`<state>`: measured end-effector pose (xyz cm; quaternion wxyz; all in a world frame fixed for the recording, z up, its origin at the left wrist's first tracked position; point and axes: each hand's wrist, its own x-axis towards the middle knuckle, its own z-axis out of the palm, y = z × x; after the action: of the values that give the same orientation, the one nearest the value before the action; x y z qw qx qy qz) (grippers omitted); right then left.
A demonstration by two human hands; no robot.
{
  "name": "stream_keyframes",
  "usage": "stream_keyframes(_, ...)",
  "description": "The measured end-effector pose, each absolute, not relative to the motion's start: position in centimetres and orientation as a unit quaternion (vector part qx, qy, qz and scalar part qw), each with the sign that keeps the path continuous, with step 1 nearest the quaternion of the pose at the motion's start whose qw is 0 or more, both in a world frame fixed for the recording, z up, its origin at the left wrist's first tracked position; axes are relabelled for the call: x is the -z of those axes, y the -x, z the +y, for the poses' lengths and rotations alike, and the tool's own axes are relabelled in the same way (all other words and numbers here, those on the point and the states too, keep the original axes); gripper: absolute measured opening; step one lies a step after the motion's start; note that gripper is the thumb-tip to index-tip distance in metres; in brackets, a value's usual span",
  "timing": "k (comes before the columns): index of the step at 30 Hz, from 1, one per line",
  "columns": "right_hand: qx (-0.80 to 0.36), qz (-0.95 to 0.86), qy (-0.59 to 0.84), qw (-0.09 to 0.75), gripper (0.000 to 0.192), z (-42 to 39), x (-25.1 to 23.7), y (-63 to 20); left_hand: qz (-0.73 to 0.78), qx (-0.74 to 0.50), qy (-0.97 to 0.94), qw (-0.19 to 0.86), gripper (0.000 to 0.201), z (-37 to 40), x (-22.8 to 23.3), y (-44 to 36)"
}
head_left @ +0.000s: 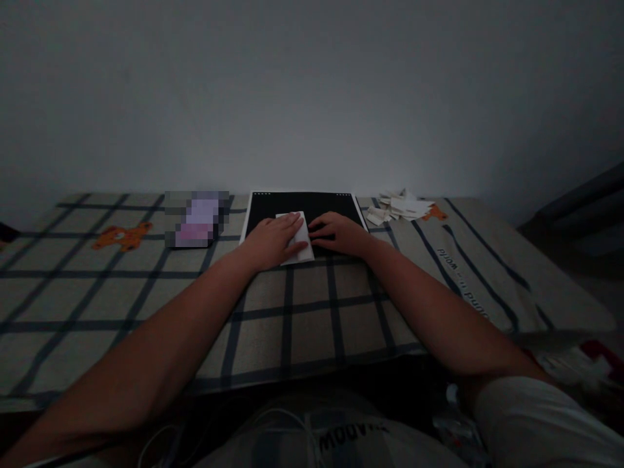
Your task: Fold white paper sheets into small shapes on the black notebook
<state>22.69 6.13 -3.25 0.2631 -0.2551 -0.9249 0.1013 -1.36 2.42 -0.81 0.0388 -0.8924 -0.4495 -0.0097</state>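
Observation:
A folded piece of white paper (305, 252) lies on a black board with a white border (273, 203), reaching over its near edge. My left hand (273, 242) rests flat across the paper, fingers stretched out and thumb apart from them. Just right of the paper, my right hand (341, 234) lies on the black board with its fingers bent and somewhat apart. Its fingertips come close to the paper's right edge; whether they touch it I cannot tell. Nothing shows in the right hand.
The table wears a checked cloth (312, 312) with orange bear prints. A blurred phone-like object with a lilac screen (201, 218) lies to the left. White paper pieces (402, 207) are heaped on the right. Behind the table stands a plain wall (302, 97). A clear bottle (455, 422) is low right.

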Motion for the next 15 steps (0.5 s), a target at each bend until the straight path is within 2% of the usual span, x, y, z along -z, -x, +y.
stream_keyframes(15,-0.115,-0.927,0.257,0.248,0.017,6.56,3.20,-22.93,-0.463,0.010,0.885,0.043,0.066,2.26,0.80,1.03)
